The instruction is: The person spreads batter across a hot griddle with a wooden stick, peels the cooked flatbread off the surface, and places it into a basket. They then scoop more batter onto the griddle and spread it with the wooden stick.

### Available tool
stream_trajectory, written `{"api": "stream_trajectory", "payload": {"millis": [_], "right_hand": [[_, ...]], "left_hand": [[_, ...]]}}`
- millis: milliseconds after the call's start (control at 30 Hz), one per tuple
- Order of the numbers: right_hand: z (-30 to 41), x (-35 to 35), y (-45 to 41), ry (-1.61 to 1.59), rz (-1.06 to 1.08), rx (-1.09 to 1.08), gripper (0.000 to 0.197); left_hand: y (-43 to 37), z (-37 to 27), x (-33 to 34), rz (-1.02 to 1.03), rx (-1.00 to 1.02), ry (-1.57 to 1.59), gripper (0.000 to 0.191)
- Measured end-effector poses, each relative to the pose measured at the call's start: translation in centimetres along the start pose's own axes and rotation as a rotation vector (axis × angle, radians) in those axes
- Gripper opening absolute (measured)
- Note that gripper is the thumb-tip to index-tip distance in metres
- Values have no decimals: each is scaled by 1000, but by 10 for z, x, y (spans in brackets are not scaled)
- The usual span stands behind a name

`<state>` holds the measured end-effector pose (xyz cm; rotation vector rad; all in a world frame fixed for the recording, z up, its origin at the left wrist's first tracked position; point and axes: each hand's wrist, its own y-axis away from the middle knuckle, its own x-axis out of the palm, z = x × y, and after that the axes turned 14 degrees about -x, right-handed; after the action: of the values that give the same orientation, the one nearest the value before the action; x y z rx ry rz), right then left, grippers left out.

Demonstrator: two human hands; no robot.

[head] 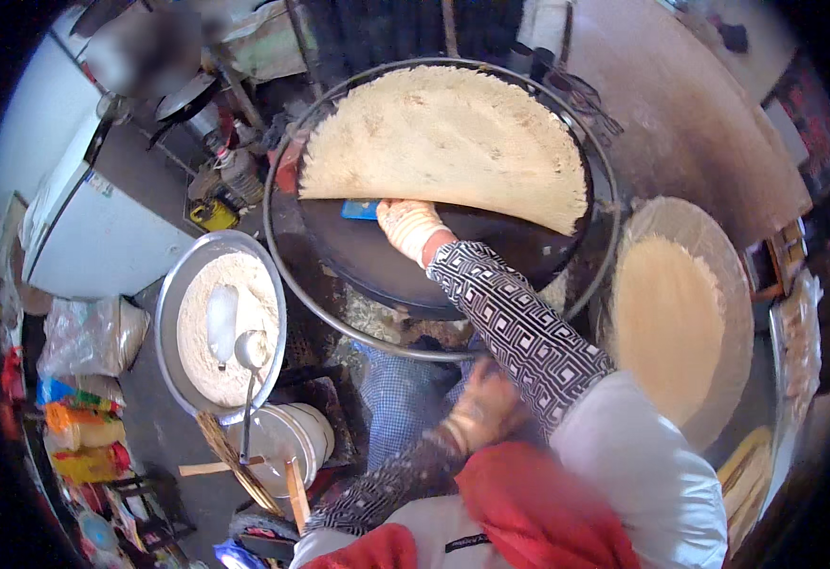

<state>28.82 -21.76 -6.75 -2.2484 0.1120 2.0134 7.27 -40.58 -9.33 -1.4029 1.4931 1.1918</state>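
Note:
A large thin flatbread (443,135) covers the far part of a round black griddle (386,249). Its near edge runs almost straight across and looks folded or lifted; I cannot tell which. My right hand (411,226), in a pale glove, grips a blue flat scraper (360,209) at that edge, near the griddle's middle. Part of the scraper is hidden by the fingers. My left hand (482,412), gloved too, is blurred over my lap below the griddle, and its fingers cannot be made out clearly.
A metal ring (358,334) surrounds the griddle. At left stand a metal basin (166,320) of pale flour or batter with a ladle (250,352), and a white bucket (319,434) with wooden sticks. A plastic-lined round tray (739,341) at right bears a tan layer, possibly flatbreads.

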Motion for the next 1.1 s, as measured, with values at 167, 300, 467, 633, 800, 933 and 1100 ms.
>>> {"api": "stream_trajectory", "payload": {"millis": [167,300,467,633,800,933,1100], "right_hand": [[-9,3,23,47,-61,43,32],[1,5,17,33,-166,99,33],[-3,17,17,252,-114,16,34],[-11,-13,18,122,39,70,35],[0,-20,17,93,49,95,35],[-13,-27,18,-74,135,281,40],[-26,-4,22,-77,-55,390,42]], "left_hand": [[66,46,11,33,-365,10,63],[114,79,59,2,-484,46,66],[114,70,55,13,-521,82,66],[116,62,50,-20,-515,70,66],[126,53,53,-31,-535,63,65],[125,45,63,-32,-513,73,65],[131,44,79,2,-515,39,65]]}}
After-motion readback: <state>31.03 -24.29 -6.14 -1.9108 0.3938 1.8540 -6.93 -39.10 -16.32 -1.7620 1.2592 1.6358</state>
